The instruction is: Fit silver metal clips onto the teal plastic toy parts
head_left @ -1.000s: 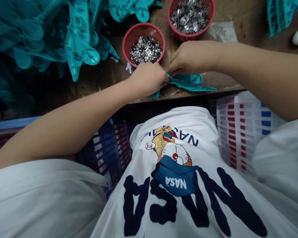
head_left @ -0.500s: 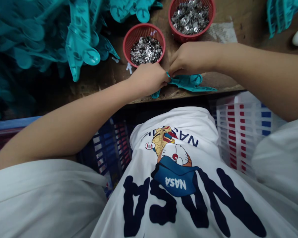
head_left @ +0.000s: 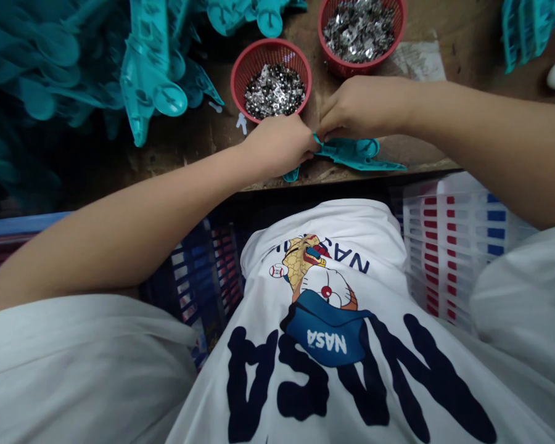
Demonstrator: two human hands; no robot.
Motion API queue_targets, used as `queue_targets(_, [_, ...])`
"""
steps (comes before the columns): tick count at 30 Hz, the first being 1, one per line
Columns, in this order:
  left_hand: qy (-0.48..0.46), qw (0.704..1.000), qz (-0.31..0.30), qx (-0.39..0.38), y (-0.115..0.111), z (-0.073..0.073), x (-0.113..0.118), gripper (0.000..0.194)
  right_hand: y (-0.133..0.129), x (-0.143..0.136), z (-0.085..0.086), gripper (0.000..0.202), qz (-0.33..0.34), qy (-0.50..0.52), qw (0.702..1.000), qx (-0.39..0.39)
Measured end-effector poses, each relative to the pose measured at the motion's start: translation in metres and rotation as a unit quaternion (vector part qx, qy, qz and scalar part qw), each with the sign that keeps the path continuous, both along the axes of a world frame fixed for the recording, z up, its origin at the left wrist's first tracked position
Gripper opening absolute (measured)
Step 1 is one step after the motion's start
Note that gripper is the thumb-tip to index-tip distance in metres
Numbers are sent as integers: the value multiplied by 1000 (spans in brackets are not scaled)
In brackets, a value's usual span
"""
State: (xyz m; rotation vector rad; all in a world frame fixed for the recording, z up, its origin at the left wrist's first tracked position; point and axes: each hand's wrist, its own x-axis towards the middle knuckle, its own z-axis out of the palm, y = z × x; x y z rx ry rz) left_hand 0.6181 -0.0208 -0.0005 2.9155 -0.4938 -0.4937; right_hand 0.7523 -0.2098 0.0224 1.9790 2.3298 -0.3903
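Left hand: the left hand (head_left: 277,147) is curled nearly closed, knuckles up, its fingers clamped on the left end of a teal plastic part (head_left: 356,154); a teal tip shows below the hand.
Right hand: the right hand (head_left: 358,108) is bunched, fingertips pinched together on the same end of the part, touching the left hand; whether it holds something small between the fingertips, I cannot tell.
Teal plastic part: it lies flat at the near edge of the wooden surface (head_left: 198,132), stretching to the right from the two hands, with a round disc on its far side.
Near basket: a red basket (head_left: 271,77) of small shiny metal pieces stands just beyond the left hand.
Far basket: a second red basket (head_left: 361,31) with the same metal pieces stands beyond the right hand.
Pile: a heap of teal parts (head_left: 74,68) fills the far left.
Writing: the white shirt (head_left: 333,320) reads "NASA" in large dark letters and again on a blue cap in a cartoon print.
Change: against the earlier frames, both hands hold the same grip at the same spot; only the view has shifted slightly.
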Motion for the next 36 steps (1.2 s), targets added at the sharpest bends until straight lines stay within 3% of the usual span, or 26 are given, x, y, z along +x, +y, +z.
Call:
queue_targets(7, [16, 1000, 16, 19, -6, 6, -2, 47, -4, -14, 4, 32, -37, -86, 995, -41])
queue_targets(14, [33, 996, -4, 80, -15, 23, -5, 48, -2, -11, 9, 31, 26, -138, 989, -52])
queue_targets(18, [43, 996, 8, 72, -13, 21, -5, 46, -1, -12, 8, 36, 51, -161, 984, -60])
queue_targets(24, [41, 996, 1, 76, -14, 18, -4, 48, 2, -20, 13, 37, 17, -158, 983, -87])
queue_targets(32, [42, 998, -5, 47, -4, 11, -2, 44, 1, -19, 10, 35, 54, -190, 978, -72])
queue_targets(36, [44, 998, -2, 42, -1, 7, -1, 41, 2, -20, 10, 35, 30, -175, 981, -72])
